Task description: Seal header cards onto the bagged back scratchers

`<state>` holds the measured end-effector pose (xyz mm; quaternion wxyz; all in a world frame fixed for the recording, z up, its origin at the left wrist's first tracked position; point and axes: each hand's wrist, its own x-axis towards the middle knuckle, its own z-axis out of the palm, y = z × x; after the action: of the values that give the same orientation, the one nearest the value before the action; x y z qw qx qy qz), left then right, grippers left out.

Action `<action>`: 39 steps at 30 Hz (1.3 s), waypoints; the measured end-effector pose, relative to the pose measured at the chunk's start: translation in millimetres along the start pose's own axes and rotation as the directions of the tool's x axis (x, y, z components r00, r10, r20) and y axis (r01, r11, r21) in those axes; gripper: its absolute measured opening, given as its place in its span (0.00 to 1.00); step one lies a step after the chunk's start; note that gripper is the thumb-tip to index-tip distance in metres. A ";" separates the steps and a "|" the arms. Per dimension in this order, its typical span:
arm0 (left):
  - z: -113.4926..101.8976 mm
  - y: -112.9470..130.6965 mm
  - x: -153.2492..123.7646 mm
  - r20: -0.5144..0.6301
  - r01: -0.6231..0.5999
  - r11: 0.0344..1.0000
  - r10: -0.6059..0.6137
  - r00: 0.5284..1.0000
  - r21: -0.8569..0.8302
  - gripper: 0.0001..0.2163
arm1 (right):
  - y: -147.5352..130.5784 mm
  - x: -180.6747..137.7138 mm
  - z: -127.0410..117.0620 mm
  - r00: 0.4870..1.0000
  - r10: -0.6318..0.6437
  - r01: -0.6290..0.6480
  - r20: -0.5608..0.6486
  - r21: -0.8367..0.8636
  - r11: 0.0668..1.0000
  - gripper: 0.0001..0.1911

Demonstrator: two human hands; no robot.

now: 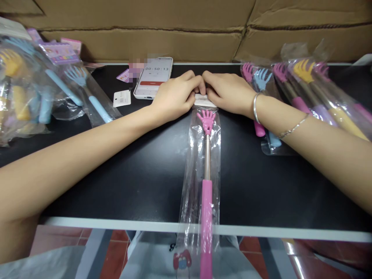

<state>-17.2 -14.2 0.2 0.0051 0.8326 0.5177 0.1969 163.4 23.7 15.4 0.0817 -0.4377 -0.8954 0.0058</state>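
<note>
A pink hand-shaped back scratcher (207, 193) with a metal shaft lies lengthwise before me in a clear plastic bag (190, 186). Its claw points away from me, and its handle reaches past the table's near edge. At the bag's far end is a small white header card (204, 100). My left hand (177, 95) is closed on the card's left side, fingers bent. Opposite it, my right hand (228, 92) grips the card's right side, wearing a bangle and a chain bracelet at the wrist and forearm. The two hands touch at the fingertips, hiding the card's upper part.
Several bagged back scratchers (99, 108) are heaped at the left, and more bagged ones (305, 71) lie at the right. A phone (152, 77) showing a timer rests behind my left hand, near a loose white card (122, 99). Cardboard (145, 42) stands along the table's far edge.
</note>
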 end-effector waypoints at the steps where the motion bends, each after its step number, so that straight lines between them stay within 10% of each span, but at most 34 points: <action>1: 0.0 0.0 0.0 0.001 0.003 1.000 -0.003 1.000 -0.002 0.17 | 0.1 0.0 0.0 1.000 -0.001 0.001 0.002 -0.003 1.000 0.12; 39: -0.6 -2.1 -0.4 -0.011 -0.022 1.000 0.022 1.000 -0.012 0.19 | -2.7 -0.6 -1.9 1.000 -0.006 0.007 0.021 -0.068 0.998 0.14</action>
<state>-19.3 -13.7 0.2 0.0054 0.8372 0.5071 0.2047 161.9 21.4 17.4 0.0572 -0.4372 -0.8973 -0.0205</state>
